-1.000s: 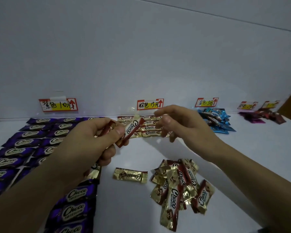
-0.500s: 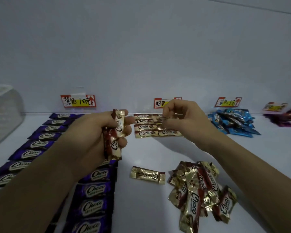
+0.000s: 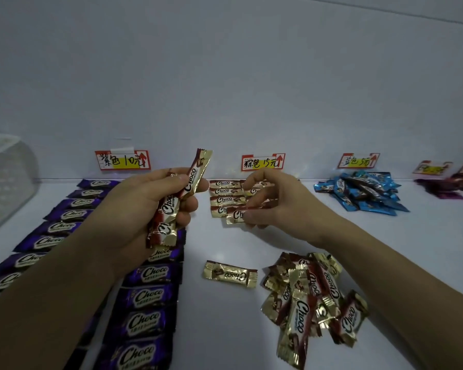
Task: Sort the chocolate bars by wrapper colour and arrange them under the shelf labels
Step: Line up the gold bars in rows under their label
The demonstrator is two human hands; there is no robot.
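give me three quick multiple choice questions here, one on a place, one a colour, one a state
1. Where does the blue bar pile lie?
A. right of the middle label
B. far left, by the wall
C. in a basket

2. What colour are the bars in rows at far left?
A. gold
B. purple
C. blue

3. What is the right hand doing?
A. lying flat, palm down
B. hanging idle
C. pinching a gold bar

Answers: 1 A, it sits under the third label; 2 B, their wrappers are purple; 3 C, it grips the bar beside the gold rows.
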